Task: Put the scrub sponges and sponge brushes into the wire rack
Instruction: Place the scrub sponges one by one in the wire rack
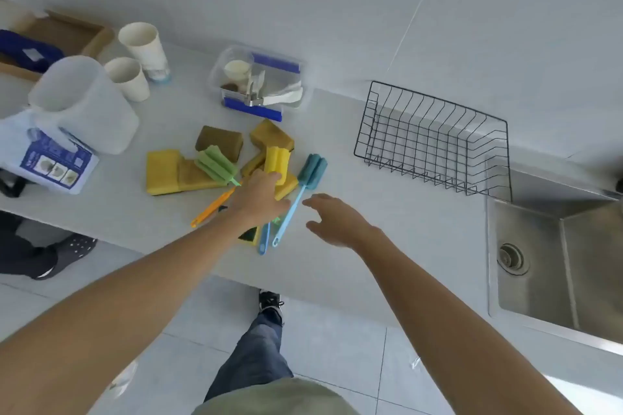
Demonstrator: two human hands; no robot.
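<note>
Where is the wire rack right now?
In the head view, the wire rack sits empty on the counter to the right, against the wall, just behind the sink.

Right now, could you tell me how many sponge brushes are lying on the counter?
3 heads show: a green sponge brush over the left sponges, a yellow sponge brush at the left hand, and a blue sponge brush rightmost. A further blue handle suggests another, hidden.
</note>
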